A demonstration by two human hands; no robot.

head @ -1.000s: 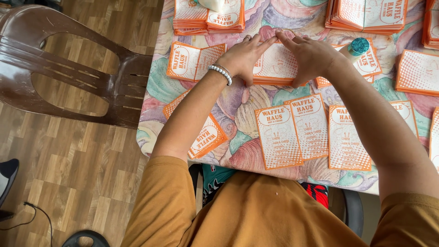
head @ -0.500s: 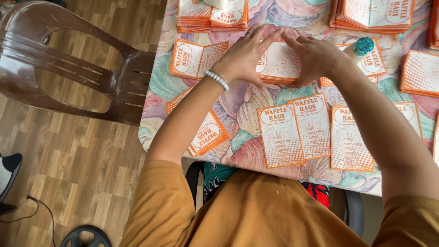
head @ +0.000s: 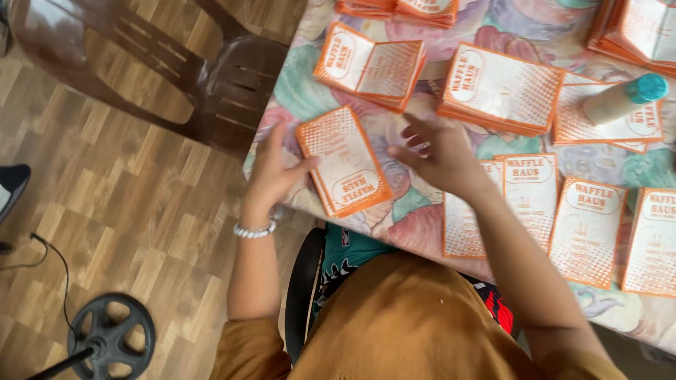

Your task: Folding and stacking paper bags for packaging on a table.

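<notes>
Orange-and-white paper bags cover a table (head: 331,42) spread with a pastel, shell-patterned cloth. The left hand (head: 271,176) sits at the table's near-left edge with its fingers spread; the thumb tip touches the left side of a small stack (head: 345,160) of flat bags lying at a slant near that edge, and nothing is pinched. The right hand (head: 440,151) hovers just right of that stack, fingers loosely curled and slightly apart, holding nothing (whether any fingertip brushes the cloth I cannot tell). A beaded bracelet (head: 253,230) circles the left wrist. Beyond the hands lies a folded pair of bags (head: 370,67), and to its right a thicker pile (head: 501,88). Farther right a tan glue stick (head: 623,98) with a teal cap lies tilted on another bag. A row of single bags (head: 588,225) lies flat along the near edge, to the right of the right forearm, edges touching or overlapping. More piles sit at the far edge, partly cut off by the frame. A brown plastic chair (head: 176,77) stands just left of the table on a wood-pattern floor (head: 127,211), and a round black stand base (head: 109,338) shows at the lower left.
</notes>
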